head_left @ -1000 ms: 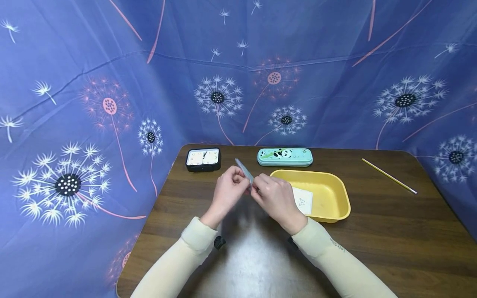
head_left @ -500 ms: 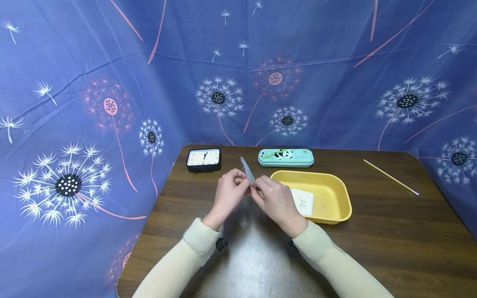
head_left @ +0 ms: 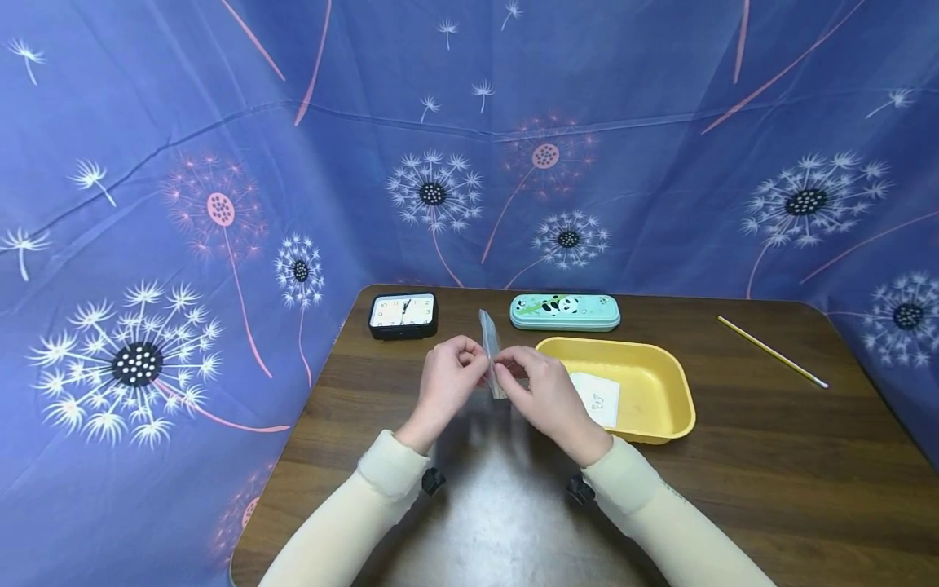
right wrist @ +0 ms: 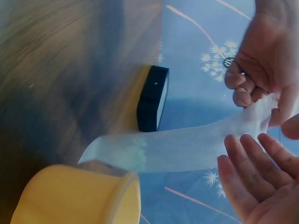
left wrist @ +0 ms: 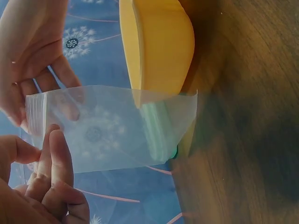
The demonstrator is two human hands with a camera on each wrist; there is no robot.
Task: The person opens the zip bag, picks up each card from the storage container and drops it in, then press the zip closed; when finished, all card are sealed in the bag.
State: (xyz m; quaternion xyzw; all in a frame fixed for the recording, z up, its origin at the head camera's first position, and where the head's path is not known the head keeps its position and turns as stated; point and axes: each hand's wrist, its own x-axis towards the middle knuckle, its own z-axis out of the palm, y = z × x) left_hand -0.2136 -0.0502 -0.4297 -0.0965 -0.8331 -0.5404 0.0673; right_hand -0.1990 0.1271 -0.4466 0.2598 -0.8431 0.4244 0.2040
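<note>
Both hands meet above the table (head_left: 734,456), working a small clear plastic bag (left wrist: 112,128) held between them. The left hand (head_left: 447,383) pinches the bag's zip edge with curled fingertips (left wrist: 53,154); the right hand (head_left: 543,391) takes the same edge from the other side, thumb and fingers closed on the film. The bag stands on edge between the two hands, its free end pointing away from the person. It looks very light, thin and limp, likely slick, so a hold on the stiffer ribbed strip at the mouth seems surest. Just right of the right hand sits a yellow tub (head_left: 660,391) with a white card (head_left: 601,398) inside. Beyond the hands lie a black clock (head_left: 403,315) and a green pencil case (head_left: 565,312); far right, a pencil (head_left: 772,351).
</note>
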